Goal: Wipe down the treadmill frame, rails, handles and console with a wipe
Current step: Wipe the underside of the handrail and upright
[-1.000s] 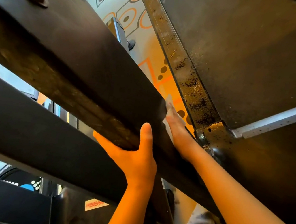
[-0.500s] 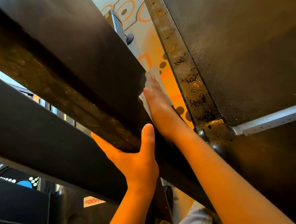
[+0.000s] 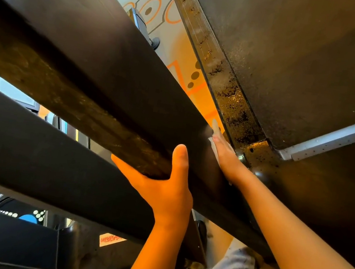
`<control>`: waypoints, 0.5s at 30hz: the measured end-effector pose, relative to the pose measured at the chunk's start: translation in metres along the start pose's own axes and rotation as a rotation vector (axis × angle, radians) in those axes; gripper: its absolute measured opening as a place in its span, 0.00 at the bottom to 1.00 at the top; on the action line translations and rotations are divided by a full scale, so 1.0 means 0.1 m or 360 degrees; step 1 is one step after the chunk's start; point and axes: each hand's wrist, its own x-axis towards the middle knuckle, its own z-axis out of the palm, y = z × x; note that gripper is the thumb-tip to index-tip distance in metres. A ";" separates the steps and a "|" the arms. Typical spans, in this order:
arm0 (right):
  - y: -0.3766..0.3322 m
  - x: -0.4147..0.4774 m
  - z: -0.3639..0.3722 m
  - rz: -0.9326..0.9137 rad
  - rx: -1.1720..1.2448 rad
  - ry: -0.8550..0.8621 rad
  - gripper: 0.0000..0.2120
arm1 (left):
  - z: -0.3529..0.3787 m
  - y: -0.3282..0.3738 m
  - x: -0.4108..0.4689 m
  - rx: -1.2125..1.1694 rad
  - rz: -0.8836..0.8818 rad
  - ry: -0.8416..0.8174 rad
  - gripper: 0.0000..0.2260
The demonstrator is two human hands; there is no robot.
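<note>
A thick black treadmill frame rail [image 3: 96,53] runs diagonally from upper left to lower right, close to the camera. My left hand [image 3: 164,185] grips its lower edge, thumb up on the near face and fingers curled underneath. My right hand [image 3: 226,155] lies flat against the rail's far side, pressing a white wipe [image 3: 213,145] onto it. Only a thin strip of the wipe shows at the fingers; the rest is hidden behind the rail.
The dusty treadmill belt deck [image 3: 309,62] fills the upper right, edged by a grimy side strip [image 3: 234,101] and a silver cross bar [image 3: 337,135]. A second black rail [image 3: 42,155] crosses lower left. Patterned orange-and-grey floor [image 3: 183,54] shows between.
My right hand with the wipe slid up along the rail and has come back down towards the joint. My left hand keeps its grip in the same place.
</note>
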 end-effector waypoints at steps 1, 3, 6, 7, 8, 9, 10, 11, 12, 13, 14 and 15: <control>0.08 -0.02 -0.02 0.0013 -0.0017 0.0018 0.28 | 0.01 0.01 0.00 -0.0010 -0.0006 0.0003 0.36; 0.18 -0.08 -0.04 0.0055 -0.0020 0.0045 0.25 | 0.00 0.01 0.00 -0.0011 -0.0006 -0.0010 0.35; 0.18 -0.11 -0.03 0.0082 -0.0045 0.0070 0.25 | -0.01 0.00 0.03 -0.0042 -0.0048 0.0003 0.34; 0.14 -0.13 -0.01 0.0066 -0.0047 0.0076 0.25 | -0.01 0.00 0.03 -0.0066 -0.0063 0.0013 0.33; 0.08 -0.16 0.00 0.0042 -0.0045 0.0065 0.25 | -0.01 0.00 0.03 -0.0077 -0.0083 0.0021 0.33; 0.02 -0.20 0.02 0.0012 -0.0043 0.0052 0.25 | -0.01 0.00 0.03 -0.0072 -0.0094 0.0019 0.33; -0.04 -0.25 0.03 -0.0023 -0.0038 0.0042 0.25 | -0.01 -0.01 0.03 -0.0051 -0.0075 0.0010 0.34; -0.12 -0.30 0.06 -0.0059 -0.0038 0.0037 0.24 | -0.02 -0.02 0.03 -0.0029 -0.0043 -0.0007 0.34; -0.22 -0.35 0.10 -0.0101 -0.0059 0.0020 0.25 | -0.03 -0.03 0.04 -0.0015 -0.0022 -0.0019 0.34; -0.33 -0.38 0.15 -0.0155 -0.0069 -0.0009 0.26 | -0.02 -0.03 0.04 -0.0026 -0.0016 -0.0026 0.34; -0.45 -0.43 0.21 -0.0200 -0.0037 -0.0036 0.29 | -0.02 -0.02 0.04 -0.0046 -0.0022 -0.0034 0.35; -0.51 -0.51 0.25 -0.0256 0.0019 -0.0084 0.30 | -0.02 -0.01 0.03 -0.0044 -0.0025 -0.0043 0.35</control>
